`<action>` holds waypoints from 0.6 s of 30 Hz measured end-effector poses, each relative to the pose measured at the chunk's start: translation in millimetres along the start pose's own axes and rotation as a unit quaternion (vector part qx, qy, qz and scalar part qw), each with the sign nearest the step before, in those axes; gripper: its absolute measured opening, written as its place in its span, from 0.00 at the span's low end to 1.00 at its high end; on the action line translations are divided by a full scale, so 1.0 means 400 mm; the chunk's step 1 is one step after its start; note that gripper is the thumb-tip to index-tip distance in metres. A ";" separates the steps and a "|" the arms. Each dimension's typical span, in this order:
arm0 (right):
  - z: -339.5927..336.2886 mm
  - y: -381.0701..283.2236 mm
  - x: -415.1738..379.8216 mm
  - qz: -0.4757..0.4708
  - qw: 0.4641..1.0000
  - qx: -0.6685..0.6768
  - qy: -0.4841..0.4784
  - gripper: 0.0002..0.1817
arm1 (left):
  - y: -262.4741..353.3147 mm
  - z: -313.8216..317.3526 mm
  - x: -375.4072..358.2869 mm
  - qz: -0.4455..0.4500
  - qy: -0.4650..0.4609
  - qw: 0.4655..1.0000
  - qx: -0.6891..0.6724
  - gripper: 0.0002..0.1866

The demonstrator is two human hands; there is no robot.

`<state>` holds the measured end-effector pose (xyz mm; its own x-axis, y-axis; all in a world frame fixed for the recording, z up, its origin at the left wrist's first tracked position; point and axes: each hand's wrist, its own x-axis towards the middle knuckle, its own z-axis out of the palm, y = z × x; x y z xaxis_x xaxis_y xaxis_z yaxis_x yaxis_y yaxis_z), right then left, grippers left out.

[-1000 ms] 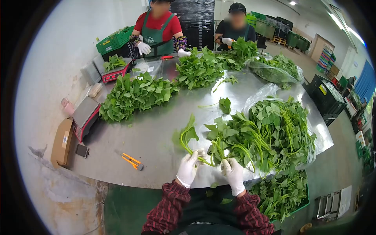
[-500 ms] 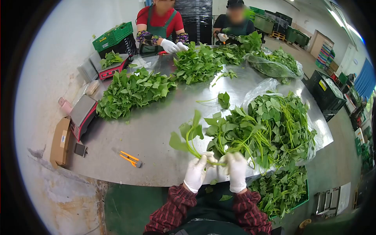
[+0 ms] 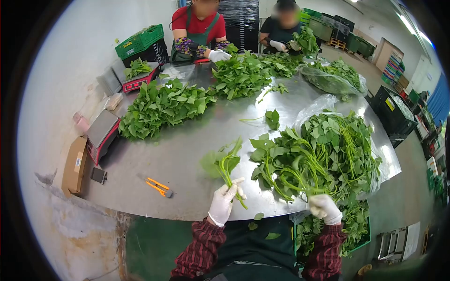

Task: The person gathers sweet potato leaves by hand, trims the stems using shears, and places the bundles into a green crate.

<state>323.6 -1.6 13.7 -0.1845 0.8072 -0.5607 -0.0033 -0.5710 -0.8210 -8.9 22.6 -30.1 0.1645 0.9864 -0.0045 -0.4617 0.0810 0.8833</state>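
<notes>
Head view: left hand point(image 3: 224, 202) grasps a small bunch of leafy stems point(image 3: 226, 165), lifted just over the steel table point(image 3: 187, 154). Right hand point(image 3: 324, 208) closes on stems at the large heap point(image 3: 323, 154). Judged step: gathering stems; next calls for adding 1 more stem to the bunch.

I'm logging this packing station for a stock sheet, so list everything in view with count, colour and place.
table: one, steel, centre.
leafy greens piles: four, green; near right on plastic, left-centre, far centre, far right in a bag.
loose sprig: one, green, mid-table.
scales: two, red and grey, left edge and far left.
utility knife: one, orange, near edge.
cardboard box: one, brown, left.
crates: green at far left, dark at right, green below the table holding greens.
co-workers: two, far side, red top and dark top.
left hand: white glove, holds a small bunch.
right hand: white glove, at the near pile's edge.
</notes>
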 end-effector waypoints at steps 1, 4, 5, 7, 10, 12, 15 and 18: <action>0.013 0.005 -0.002 0.015 0.993 -0.119 -0.017 0.19 | 0.006 0.009 -0.005 -0.009 -0.003 1.000 -0.004 0.18; 0.042 -0.026 -0.046 -0.028 0.979 -0.156 -0.131 0.20 | 0.004 0.016 -0.016 -0.019 -0.008 1.000 0.005 0.18; 0.020 -0.004 -0.045 -0.117 0.983 -0.047 -0.137 0.20 | 0.001 0.018 -0.018 -0.017 -0.011 1.000 0.015 0.18; -0.017 0.062 0.026 -0.319 0.892 0.239 -0.211 0.21 | -0.005 0.015 -0.021 -0.027 -0.012 0.999 0.035 0.18; 0.002 0.052 0.038 -0.303 0.840 0.369 -0.257 0.21 | -0.006 0.017 -0.026 -0.038 -0.005 0.996 0.084 0.18; -0.022 0.080 0.026 -0.357 0.851 0.347 -0.169 0.20 | 0.001 0.019 -0.027 -0.040 0.002 0.992 0.116 0.19; -0.166 0.170 0.001 -0.372 0.763 0.476 -0.232 0.16 | 0.009 0.022 -0.034 -0.022 -0.004 0.994 0.109 0.22; -0.189 0.086 -0.083 -0.611 0.617 0.480 -0.120 0.27 | 0.016 0.024 -0.038 -0.005 -0.012 0.997 0.076 0.26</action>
<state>403.8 -36.7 -4.1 0.3931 0.7430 0.5417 -0.8443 0.5249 -0.1074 -6.0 6.7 -19.8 0.1904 0.9817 -0.0040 -0.3230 0.0665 0.9441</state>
